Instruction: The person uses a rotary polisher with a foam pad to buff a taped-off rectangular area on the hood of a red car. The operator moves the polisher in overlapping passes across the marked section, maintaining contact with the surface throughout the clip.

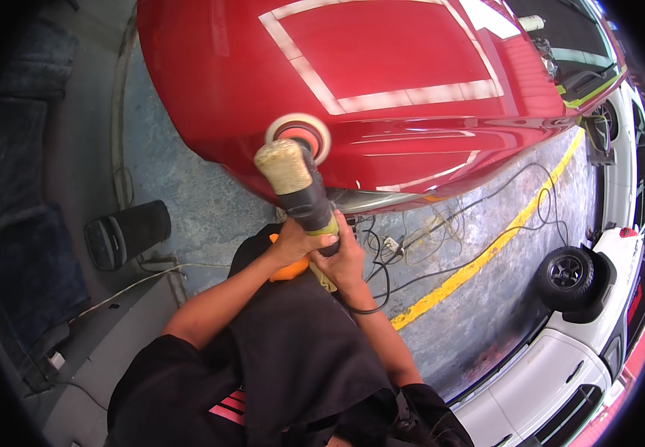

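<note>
Both my hands are wrapped round the rear body of a polisher [304, 197], whose head is covered in pale fuzzy material. My left hand [291, 242] grips it from the left, and my right hand [346, 257] closes on it from the right. The round polishing pad [324, 134], whitish at its rim and reddish inside, rests against the front edge of a red car hood [389, 56]. An orange item [290, 270] shows below my left hand, its kind unclear. Beside it hangs a yellowish cloth [322, 279].
Dark cables [479, 201] loop over the grey floor on the right, crossing a yellow line [456, 287]. A black speaker-like box [128, 232] stands at left, near dark cloths [28, 261]. A white car [523, 380] with a dark wheel [565, 273] lines the right side.
</note>
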`<state>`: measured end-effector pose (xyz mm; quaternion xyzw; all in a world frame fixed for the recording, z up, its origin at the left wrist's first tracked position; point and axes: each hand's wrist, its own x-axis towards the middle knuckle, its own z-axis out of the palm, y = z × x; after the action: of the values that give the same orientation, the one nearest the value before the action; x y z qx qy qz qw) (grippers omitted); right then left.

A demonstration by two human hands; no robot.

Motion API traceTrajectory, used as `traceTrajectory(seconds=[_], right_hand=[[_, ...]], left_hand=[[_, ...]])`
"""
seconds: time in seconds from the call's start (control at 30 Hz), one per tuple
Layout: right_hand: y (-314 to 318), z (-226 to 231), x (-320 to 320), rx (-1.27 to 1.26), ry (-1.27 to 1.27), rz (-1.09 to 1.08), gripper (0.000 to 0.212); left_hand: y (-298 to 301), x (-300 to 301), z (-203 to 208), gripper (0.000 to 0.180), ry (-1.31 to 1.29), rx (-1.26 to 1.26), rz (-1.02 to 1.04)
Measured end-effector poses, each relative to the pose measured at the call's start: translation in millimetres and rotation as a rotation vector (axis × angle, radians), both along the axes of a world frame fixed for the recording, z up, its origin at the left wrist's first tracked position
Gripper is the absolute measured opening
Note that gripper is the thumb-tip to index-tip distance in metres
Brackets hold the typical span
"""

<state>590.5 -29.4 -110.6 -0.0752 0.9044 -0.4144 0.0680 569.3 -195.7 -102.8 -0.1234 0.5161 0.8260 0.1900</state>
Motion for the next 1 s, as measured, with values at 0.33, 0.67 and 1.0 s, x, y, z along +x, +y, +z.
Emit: traceTrajectory(seconds=[0.33, 0.67, 1.0], right_hand=[[5, 32, 31, -0.004, -0.133, -0.079, 0.102], [-78, 24, -7, 0.284, -0.03, 0.335, 0.103], [-25, 61, 6, 0.205, -0.144, 0.142, 0.099]], left_hand=[[7, 14, 15, 0.062, 0.037, -0.017, -0.039], [-84, 57, -32, 0.065, -0.168, 0.214, 0.224], [-41, 29, 16, 0.063, -0.149, 0.132, -0.025]])
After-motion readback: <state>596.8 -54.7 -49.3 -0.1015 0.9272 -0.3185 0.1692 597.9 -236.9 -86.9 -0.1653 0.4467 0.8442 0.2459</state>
